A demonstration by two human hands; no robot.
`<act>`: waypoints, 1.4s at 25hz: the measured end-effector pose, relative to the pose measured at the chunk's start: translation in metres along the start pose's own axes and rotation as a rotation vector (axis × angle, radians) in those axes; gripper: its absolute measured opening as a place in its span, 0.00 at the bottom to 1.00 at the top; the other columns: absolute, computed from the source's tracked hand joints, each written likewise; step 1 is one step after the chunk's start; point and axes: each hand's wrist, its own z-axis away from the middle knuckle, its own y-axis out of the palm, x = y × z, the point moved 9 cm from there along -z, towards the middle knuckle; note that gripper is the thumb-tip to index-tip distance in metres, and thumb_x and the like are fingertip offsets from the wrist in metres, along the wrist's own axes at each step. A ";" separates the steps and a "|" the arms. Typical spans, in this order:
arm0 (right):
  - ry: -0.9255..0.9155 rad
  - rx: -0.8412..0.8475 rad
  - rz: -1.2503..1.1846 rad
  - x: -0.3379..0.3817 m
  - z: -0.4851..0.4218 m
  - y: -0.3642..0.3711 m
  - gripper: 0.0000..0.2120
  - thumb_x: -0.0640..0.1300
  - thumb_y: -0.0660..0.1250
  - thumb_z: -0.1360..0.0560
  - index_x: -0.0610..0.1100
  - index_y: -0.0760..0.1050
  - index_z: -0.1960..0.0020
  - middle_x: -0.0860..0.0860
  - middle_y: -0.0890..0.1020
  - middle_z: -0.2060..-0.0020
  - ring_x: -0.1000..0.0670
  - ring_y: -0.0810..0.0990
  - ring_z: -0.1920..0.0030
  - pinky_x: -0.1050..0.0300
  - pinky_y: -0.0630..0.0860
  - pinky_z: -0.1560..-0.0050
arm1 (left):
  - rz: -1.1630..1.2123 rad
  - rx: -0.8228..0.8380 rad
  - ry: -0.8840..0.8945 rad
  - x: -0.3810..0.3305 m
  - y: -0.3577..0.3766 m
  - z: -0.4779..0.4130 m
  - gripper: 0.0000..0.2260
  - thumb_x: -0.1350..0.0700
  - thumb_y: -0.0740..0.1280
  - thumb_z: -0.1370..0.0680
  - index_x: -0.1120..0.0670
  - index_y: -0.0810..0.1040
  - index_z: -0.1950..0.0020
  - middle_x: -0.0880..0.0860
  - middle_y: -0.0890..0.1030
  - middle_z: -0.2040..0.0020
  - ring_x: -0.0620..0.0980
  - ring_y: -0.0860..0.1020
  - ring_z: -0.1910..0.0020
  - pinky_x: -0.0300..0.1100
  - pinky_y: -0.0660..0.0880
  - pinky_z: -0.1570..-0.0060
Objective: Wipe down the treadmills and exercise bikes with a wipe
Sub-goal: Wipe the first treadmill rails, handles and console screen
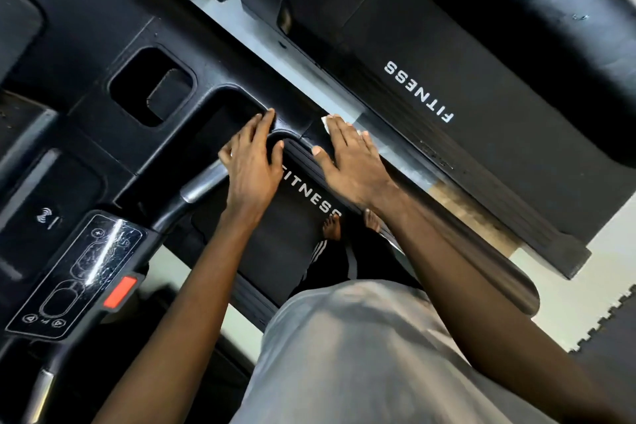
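Observation:
I stand on a black treadmill and look down at its console [103, 86]. My left hand [253, 158] lies flat with straight fingers on the console's right end, beside a tray recess. My right hand [347, 158] presses flat on the right side arm of the console, over a white wipe [325, 121] whose corner shows past the fingertips. The treadmill belt [275, 251] with the word FITNESS runs below my hands, and my bare feet stand on it.
A second black treadmill [464, 134], also marked FITNESS, stands on the right across a strip of grey floor. A control panel [75, 272] with a red stop button [120, 291] sits low on the left. A silver handlebar grip [203, 184] juts out under my left hand.

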 end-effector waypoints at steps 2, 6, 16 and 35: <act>0.127 0.085 -0.096 -0.019 -0.011 -0.005 0.32 0.63 0.45 0.17 0.48 0.49 0.18 0.50 0.54 0.20 0.51 0.51 0.20 0.47 0.40 0.21 | -0.001 0.015 0.005 0.001 -0.003 -0.004 0.23 0.51 0.64 0.18 0.47 0.66 0.22 0.54 0.70 0.27 0.54 0.69 0.32 0.50 0.60 0.36; 0.319 0.362 -0.451 -0.062 -0.035 -0.005 0.35 0.68 0.36 0.20 0.53 0.58 0.21 0.53 0.58 0.21 0.49 0.54 0.20 0.48 0.44 0.21 | -0.041 -0.002 0.152 -0.010 -0.005 -0.007 0.22 0.49 0.67 0.19 0.48 0.71 0.25 0.57 0.69 0.28 0.55 0.66 0.31 0.52 0.63 0.34; 0.231 0.379 -0.699 -0.061 -0.042 0.000 0.29 0.76 0.43 0.25 0.71 0.64 0.29 0.63 0.63 0.24 0.58 0.60 0.25 0.51 0.51 0.23 | 0.024 0.023 0.231 -0.008 -0.003 -0.021 0.20 0.48 0.71 0.21 0.49 0.77 0.29 0.56 0.70 0.26 0.57 0.74 0.35 0.54 0.72 0.33; -0.208 -0.114 0.252 0.011 0.034 0.018 0.33 0.57 0.53 0.18 0.43 0.50 0.19 0.46 0.53 0.19 0.44 0.52 0.20 0.44 0.47 0.21 | -0.209 -0.026 0.304 -0.009 -0.012 -0.028 0.20 0.46 0.69 0.21 0.46 0.77 0.30 0.50 0.73 0.27 0.54 0.66 0.25 0.50 0.57 0.29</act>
